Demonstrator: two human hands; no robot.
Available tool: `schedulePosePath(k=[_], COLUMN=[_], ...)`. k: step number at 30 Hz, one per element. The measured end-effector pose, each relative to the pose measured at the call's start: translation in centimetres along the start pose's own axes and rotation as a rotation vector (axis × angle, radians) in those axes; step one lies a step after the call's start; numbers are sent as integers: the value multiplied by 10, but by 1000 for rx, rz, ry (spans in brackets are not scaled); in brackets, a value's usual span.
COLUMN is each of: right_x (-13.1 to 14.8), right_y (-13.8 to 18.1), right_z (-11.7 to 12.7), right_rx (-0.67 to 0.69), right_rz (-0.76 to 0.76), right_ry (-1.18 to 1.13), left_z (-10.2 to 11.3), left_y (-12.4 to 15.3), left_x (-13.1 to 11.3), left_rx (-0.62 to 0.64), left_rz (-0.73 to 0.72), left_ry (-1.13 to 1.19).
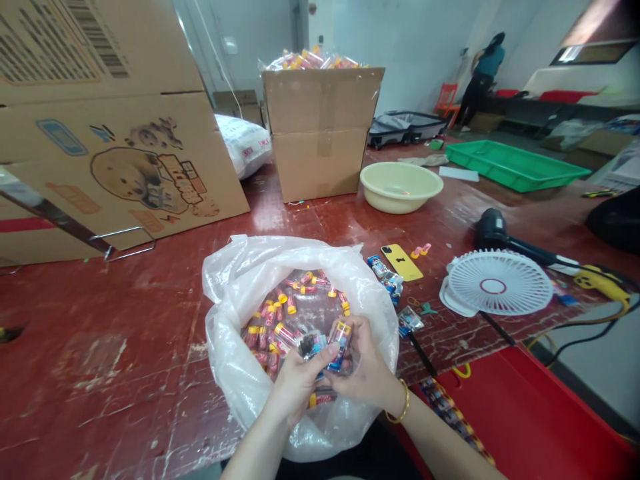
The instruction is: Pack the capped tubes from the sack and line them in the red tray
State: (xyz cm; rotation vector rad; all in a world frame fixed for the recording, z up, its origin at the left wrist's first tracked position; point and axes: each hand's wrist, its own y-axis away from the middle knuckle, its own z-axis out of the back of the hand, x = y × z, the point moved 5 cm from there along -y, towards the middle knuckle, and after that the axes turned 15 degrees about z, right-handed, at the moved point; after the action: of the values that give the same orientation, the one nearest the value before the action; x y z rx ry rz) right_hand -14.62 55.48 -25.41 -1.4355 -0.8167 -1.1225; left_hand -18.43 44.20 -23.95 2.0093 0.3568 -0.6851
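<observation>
Both hands are over the mouth of a white plastic bag [225,340], its rim rolled outward. Inside lie several small red tubes with yellow caps [270,313]. My left hand [297,377] is closed, its thumb pressed on small shiny packets [313,345] with blue and dark print. Closed too, my right hand [367,367] grips a small clear tube with a yellow cap [341,337]; a blue packet touches it. The fingers partly hide where tube and packets meet. A yellow bracelet [405,401] circles my right wrist.
Right of the bag lie loose packets [393,283], a yellow phone [401,262], scissors [423,307], a white fan [495,283] and a black hair dryer [493,230]. Behind stand cardboard boxes [323,147], a pale basin [400,193] and a green tray [515,175]. A person [483,77] stands far back.
</observation>
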Motion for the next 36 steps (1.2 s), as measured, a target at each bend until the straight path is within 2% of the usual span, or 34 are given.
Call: schedulePosePath(k=[3,6,8,10,12,15,17,18,20,22,25,27,29,32,34,36], right_x=[4,8,11,15,14,1,-15,-25,-49,-72,-97,-102,-97,-71,-45,-18], right_y=[-7,-11,-5,15,53,144,210,239,283,308,318,316,314,303,280,235], right_z=[3,19,44,86,143,229,264,272,274,262,242,236,240,255,257,243], right_rx=[-6,-133,-290,-466,-656,-929,-1015,-1021,-984,-915,-803,-744,-723,-770,-819,-810], right_rz=[23,9,2,22,17,-127,-245,-301,-397,-471,-526,-528,-502,-411,-331,-228], right_ry=[-124,-200,-204,-144,26,408,550,587,611,619,631,659,714,833,892,917], left_z=[1,0,0,2,8,22,31,34,36,32,23,21,22,29,33,38], left_y=[-3,-6,-5,-3,0,-3,-9,-12,-16,-18,-17,-16,-16,-18,-19,-17], left_x=[1,3,3,0,-9,-20,-23,-24,-23,-20,-16,-15,-16,-15,-14,-16], left_rx=[-2,-22,-34,-49,-71,-135,-210,-252,-313,-322,-321,-355,-391,-359,-289,-251], left_rz=[-36,-18,36,64,32,-33,-70,-93,-145,-176,-175,-158,-150,-122,-83,-63], left_ry=[-27,-103,-105,-59,-36,-123,-172,-184,-201,-222,-213,-181,-153,-111,-98,-93])
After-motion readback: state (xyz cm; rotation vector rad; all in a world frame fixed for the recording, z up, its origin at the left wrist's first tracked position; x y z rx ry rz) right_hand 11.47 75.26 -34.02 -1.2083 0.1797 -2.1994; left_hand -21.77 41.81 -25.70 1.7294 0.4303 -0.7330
